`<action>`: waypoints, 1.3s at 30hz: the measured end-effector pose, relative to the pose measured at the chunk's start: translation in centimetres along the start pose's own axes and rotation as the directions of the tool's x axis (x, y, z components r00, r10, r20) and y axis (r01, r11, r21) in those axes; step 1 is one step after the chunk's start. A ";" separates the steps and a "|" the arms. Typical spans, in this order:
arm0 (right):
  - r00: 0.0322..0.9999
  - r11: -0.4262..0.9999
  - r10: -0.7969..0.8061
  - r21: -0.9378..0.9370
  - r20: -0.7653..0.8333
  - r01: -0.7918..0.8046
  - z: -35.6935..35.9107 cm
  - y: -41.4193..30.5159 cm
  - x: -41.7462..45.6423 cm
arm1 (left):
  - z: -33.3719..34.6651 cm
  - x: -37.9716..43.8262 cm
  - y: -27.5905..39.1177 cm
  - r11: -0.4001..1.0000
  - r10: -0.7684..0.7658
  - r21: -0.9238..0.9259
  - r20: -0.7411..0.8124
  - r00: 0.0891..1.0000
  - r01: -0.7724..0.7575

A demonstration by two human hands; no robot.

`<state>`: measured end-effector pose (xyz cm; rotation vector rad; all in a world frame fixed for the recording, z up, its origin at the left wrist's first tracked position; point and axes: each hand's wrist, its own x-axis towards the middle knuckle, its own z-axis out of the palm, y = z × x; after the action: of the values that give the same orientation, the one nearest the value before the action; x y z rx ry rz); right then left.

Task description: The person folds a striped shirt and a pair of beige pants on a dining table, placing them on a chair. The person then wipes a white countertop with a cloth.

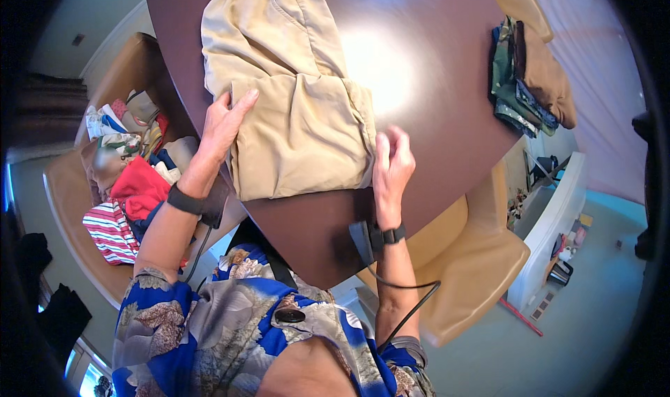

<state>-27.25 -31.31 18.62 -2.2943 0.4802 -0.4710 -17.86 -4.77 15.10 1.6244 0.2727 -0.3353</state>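
Observation:
Khaki trousers (298, 135) with an elastic waistband lie on a dark brown tabletop (439, 151), the leg part folded up over the upper part. My left hand (225, 122) rests at the left edge of the fold, thumb on top of the cloth and the other fingers partly hidden along its side. At the right edge of the fold is my right hand (393, 161), its fingers curled close to the cloth; whether they pinch it cannot be seen. Both wrists wear black straps with cabled devices.
A stack of folded clothes (528, 83) sits at the table's right edge. Left of the table, a tan chair (63, 187) holds a loose heap of clothes (138, 187). Another tan chair (471, 255) stands at the lower right, near a white partition (549, 229).

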 end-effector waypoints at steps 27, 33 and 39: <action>0.876 0.872 -0.479 -0.142 -0.055 0.468 8.3 -1.7 6.5 | 0.0 0.2 1.2 0.772 0.444 0.559 -0.136 0.886 -0.301; 0.884 0.887 -0.461 -0.078 -0.075 0.456 8.5 -1.1 6.3 | -0.7 0.7 -0.1 0.791 0.447 0.521 -0.135 0.884 -0.320; 0.919 0.921 -0.386 0.013 -0.086 0.388 8.4 -0.8 6.4 | -1.6 1.0 -1.0 0.851 0.423 0.412 -0.169 0.890 -0.326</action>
<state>-17.67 -28.82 14.86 -2.3513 0.0491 -0.7617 -17.20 -3.17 13.91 2.0579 0.0747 0.1402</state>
